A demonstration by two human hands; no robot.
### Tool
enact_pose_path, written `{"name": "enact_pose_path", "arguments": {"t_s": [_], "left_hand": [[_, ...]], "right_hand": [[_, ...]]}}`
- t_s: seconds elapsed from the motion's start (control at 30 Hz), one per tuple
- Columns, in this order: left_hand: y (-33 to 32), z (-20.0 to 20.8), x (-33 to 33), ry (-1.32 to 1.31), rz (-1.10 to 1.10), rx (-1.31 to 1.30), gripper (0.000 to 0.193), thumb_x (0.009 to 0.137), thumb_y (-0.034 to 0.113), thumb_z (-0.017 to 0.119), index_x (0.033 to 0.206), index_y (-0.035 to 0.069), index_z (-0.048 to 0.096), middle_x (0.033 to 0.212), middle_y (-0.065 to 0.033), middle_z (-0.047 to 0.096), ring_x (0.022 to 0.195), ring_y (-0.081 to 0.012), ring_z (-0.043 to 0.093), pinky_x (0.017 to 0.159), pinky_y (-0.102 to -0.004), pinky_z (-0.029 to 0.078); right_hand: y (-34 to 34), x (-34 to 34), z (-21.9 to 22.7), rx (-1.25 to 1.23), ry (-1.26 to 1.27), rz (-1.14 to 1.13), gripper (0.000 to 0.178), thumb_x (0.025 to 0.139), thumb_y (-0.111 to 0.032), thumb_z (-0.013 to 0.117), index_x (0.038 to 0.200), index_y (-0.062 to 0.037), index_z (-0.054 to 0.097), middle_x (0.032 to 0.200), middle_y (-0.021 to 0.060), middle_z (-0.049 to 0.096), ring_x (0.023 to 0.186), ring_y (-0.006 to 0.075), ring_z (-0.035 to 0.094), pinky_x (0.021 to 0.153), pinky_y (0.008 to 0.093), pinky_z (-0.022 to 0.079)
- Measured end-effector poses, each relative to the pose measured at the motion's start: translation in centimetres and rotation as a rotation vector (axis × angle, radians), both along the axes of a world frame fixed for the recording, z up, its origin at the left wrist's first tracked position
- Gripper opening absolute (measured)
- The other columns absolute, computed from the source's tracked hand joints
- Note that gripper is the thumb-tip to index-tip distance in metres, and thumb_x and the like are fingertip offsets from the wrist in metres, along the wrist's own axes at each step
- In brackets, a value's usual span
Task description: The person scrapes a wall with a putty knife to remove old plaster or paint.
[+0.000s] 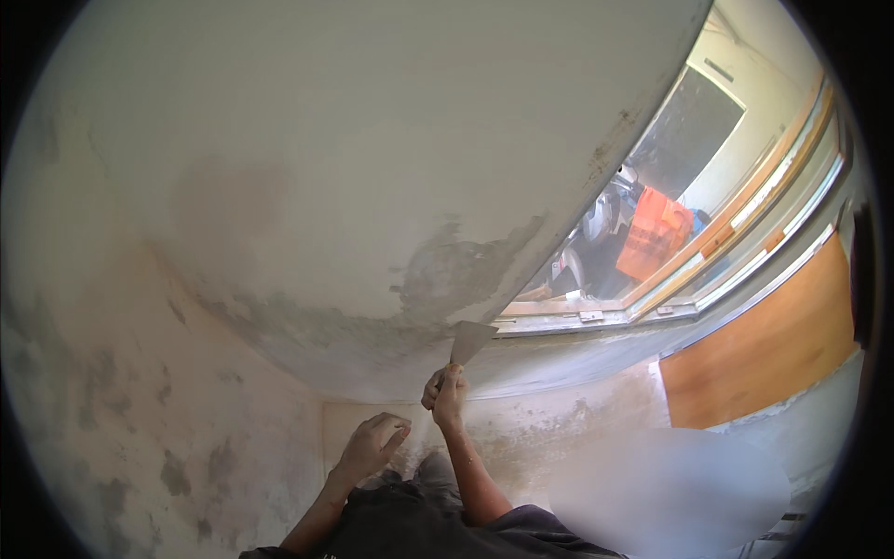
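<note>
My right hand (447,391) is closed around the handle of a putty knife (472,341). Its wide, pale blade points up and touches or hovers just by the wall, below a window corner; which of the two I cannot tell. Above the blade, a rough grey patch (456,275) of damp-looking plaster spreads over the off-white wall (354,140). Lower and to the left, my left hand (374,444) hangs in front of my body, fingers loosely bent and apart from the thumb. Nothing shows in it. Both hands look dusty.
At the right, a window frame (643,303) with sliding panes meets the wall's edge. Beyond it show an orange cloth (655,233) and a motorbike. An orange-brown board (764,345) stands below the window. The left wall (168,410) is stained. A pale blur (670,489) covers the lower right.
</note>
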State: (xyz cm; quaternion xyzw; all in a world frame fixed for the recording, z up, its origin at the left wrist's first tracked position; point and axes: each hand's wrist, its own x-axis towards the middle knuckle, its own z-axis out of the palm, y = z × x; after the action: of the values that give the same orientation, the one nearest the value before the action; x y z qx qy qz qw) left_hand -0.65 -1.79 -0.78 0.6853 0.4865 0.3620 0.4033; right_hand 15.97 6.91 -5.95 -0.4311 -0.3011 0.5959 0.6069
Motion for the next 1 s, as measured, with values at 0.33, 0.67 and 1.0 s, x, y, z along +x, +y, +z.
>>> {"name": "enact_pose_path", "arguments": {"t_s": [0.33, 0.67, 1.0], "left_hand": [[-1.0, 0.0, -2.9, 0.187, -0.142, -0.045, 0.023, 0.094, 0.023, 0.059, 0.101, 0.003, 0.065, 0.102, -0.0135, 0.065, 0.099, -0.0306, 0.062, 0.086, -0.0396, 0.047], [0.8, 1.9, -5.6, 0.168, -0.146, 0.011, 0.025, 0.095, 0.022, 0.055, 0.095, 0.000, 0.066, 0.093, -0.0142, 0.067, 0.085, -0.0278, 0.065, 0.077, -0.0352, 0.049], [4.6, 8.2, -6.7, -0.104, 0.049, 0.185, 0.042, 0.104, 0.028, 0.040, 0.089, -0.001, 0.065, 0.089, -0.0104, 0.069, 0.073, -0.0166, 0.061, 0.067, -0.0259, 0.046]], "right_hand": [[1.0, -2.5, 3.7, 0.197, 0.153, -0.062, 0.044, 0.104, -0.042, 0.035, 0.084, -0.0039, 0.046, 0.051, 0.0019, 0.042, 0.037, 0.0108, 0.039, 0.035, 0.0238, 0.031], [-5.2, -8.0, 6.5, 0.036, 0.179, -0.187, 0.039, 0.101, -0.021, 0.046, 0.131, -0.0043, 0.027, 0.061, 0.0033, 0.047, 0.038, 0.0085, 0.042, 0.035, 0.0236, 0.034], [-4.5, -12.4, 10.7, -0.046, 0.343, -0.137, 0.044, 0.102, -0.042, 0.039, 0.115, -0.0007, 0.046, 0.056, 0.0004, 0.045, 0.035, 0.0089, 0.040, 0.034, 0.0233, 0.031]]}}
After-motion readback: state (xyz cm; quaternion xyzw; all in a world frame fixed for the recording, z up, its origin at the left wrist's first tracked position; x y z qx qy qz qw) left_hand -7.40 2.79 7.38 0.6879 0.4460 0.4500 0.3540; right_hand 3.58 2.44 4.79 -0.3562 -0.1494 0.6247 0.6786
